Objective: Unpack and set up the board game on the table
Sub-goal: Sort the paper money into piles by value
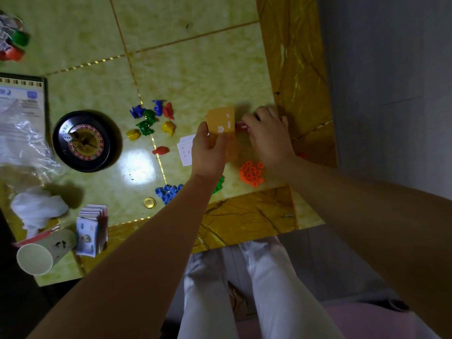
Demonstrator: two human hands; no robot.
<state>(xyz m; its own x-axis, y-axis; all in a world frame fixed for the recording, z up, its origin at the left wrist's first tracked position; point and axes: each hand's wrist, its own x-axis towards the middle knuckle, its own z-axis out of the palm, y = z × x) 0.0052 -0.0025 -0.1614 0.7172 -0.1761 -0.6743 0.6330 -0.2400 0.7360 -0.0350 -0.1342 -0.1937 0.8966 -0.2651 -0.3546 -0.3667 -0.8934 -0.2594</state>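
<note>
My left hand (210, 148) grips a stack of orange cards (221, 123) above the table's right side. My right hand (267, 133) curls round a small red card or piece (242, 125) just right of that stack. White cards (186, 149) lie on the table under my left hand. Coloured animal pawns (152, 118) in blue, green, red and yellow are scattered in the middle. Orange cubes (252, 173), blue cubes (168, 192) and green cubes (219, 184) sit in heaps near the front edge. A black roulette wheel (85, 140) stands to the left.
Play money (91, 228) is stacked at the front left, beside a paper cup (41, 253) lying on its side and a crumpled tissue (36, 209). A gold coin (149, 203) lies near the blue cubes. The game box with a plastic bag (22, 118) is at far left. The table edge (315, 223) is close on the right.
</note>
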